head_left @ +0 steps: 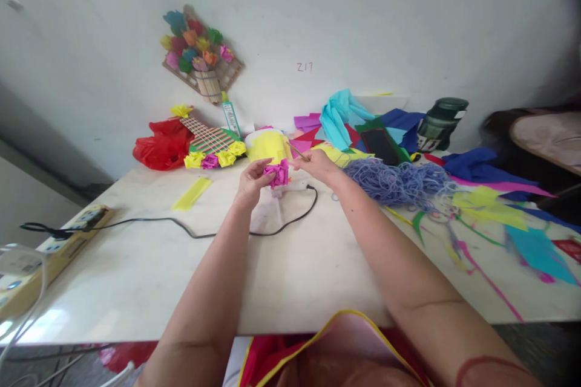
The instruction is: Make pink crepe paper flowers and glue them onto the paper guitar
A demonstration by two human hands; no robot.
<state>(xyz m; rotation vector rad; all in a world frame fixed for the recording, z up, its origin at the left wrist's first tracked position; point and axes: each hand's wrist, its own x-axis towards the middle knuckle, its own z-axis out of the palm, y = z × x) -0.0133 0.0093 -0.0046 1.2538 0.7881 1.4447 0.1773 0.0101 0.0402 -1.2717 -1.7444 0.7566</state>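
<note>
My left hand (253,182) is closed on a magenta crepe-paper flower (278,174), pinching it between thumb and fingers. Just right of the flower, my right hand (320,167) grips a thin brownish stick (297,150) that points up and to the left. Below the flower lies a white glue gun (297,185), partly hidden by it, with a black cord (290,225) running from its right end. Behind the hands sits a yellow paper bundle (267,144).
A stick-and-paper craft (209,136) with yellow flowers stands at back left, beside red plastic (161,145) and a glue tube (230,116). A power strip (75,242) lies left. On the right are tangled blue-grey strings (394,181), a phone (380,145), a dark jar (440,124) and paper scraps.
</note>
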